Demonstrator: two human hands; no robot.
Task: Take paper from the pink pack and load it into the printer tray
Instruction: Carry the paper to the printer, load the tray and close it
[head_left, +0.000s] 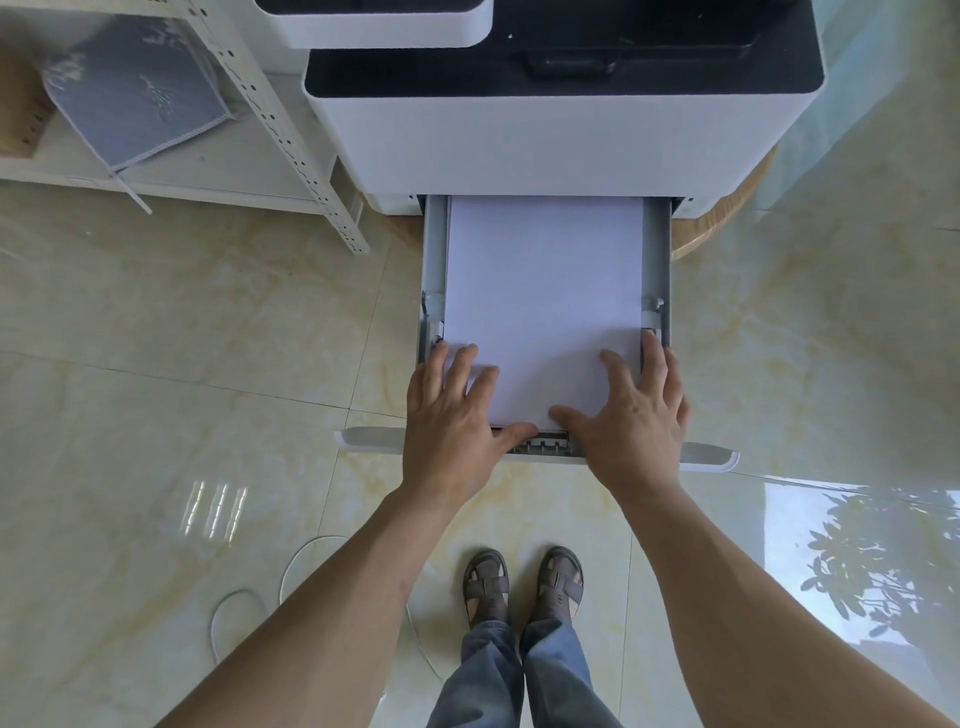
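A white printer (545, 140) stands on the floor with its grey paper tray (435, 249) pulled out toward me. A stack of white paper (543, 291) lies flat inside the tray. My left hand (454, 421) rests spread on the stack's near left corner, thumb at the near edge. My right hand (631, 421) lies spread on the near right corner, its fingers reaching the tray's right wall. Both palms press down flat and grip nothing. The pink pack is not in view.
A white perforated metal shelf (270, 119) with a grey bag (135, 98) stands left of the printer. A white cable (244, 597) loops on the glossy tiled floor at lower left. My sandalled feet (522, 582) stand just before the tray front (711, 457).
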